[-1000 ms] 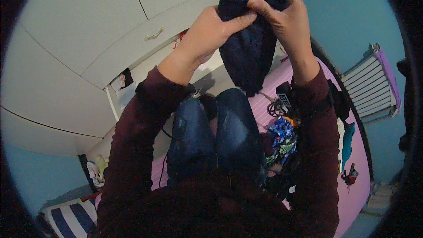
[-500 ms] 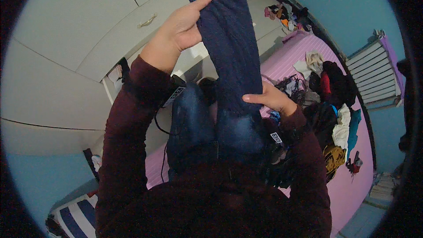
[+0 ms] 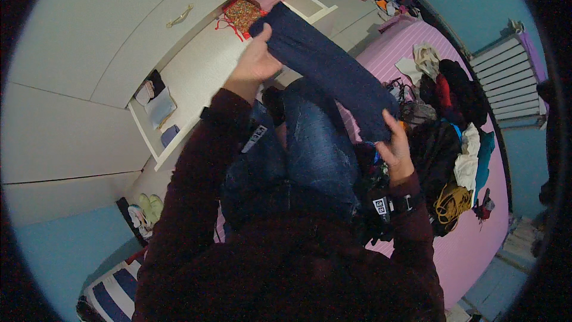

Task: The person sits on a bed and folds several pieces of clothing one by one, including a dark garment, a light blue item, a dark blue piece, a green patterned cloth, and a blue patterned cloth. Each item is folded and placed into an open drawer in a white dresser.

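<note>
navy cloth is clamped at both ends by left grip and right grip, prolly so it's pulled straight; clothes are piled near the bed 's right edge

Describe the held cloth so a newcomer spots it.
Look from the open white drawer across to the pink sheet. The left hand and right hand hold a long dark-blue cloth there. Unlike the heaped clothes, it's held stretched out.

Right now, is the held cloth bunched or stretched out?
Stretched out: the cloth runs long and nearly straight from left hand to right hand.
</note>
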The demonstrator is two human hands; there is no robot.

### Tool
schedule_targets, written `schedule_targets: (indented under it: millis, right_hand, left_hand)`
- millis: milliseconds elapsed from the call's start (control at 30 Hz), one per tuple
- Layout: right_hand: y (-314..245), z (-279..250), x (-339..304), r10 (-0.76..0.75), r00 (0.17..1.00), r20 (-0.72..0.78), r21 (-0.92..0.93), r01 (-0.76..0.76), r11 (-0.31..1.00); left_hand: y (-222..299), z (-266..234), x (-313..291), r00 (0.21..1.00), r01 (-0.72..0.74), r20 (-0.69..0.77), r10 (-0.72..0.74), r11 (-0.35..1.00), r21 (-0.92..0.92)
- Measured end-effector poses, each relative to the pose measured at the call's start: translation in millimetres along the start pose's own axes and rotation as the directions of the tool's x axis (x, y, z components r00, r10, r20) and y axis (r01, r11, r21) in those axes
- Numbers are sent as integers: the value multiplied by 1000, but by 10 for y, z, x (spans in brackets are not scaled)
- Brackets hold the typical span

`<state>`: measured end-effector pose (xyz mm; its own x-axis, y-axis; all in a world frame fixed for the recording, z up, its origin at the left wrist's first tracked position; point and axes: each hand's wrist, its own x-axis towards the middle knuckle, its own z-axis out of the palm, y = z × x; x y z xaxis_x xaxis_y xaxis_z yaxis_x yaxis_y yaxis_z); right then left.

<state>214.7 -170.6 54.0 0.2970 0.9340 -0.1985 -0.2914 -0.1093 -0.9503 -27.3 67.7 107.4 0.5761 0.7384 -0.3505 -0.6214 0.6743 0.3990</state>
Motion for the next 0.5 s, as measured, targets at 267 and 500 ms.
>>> schedule_targets:
  millis: [267,500]
  right_hand:
    - [-1074,180,152,117,973,-197,139,-90,986]
    - [-1873,661,1265,-73,971,228,-251,131,959]
  left_hand:
    - [-585,-289,264,999,12,-29,-16,990,-142]
    - [-703,-721,463,872,457,215,-439,889,-37]
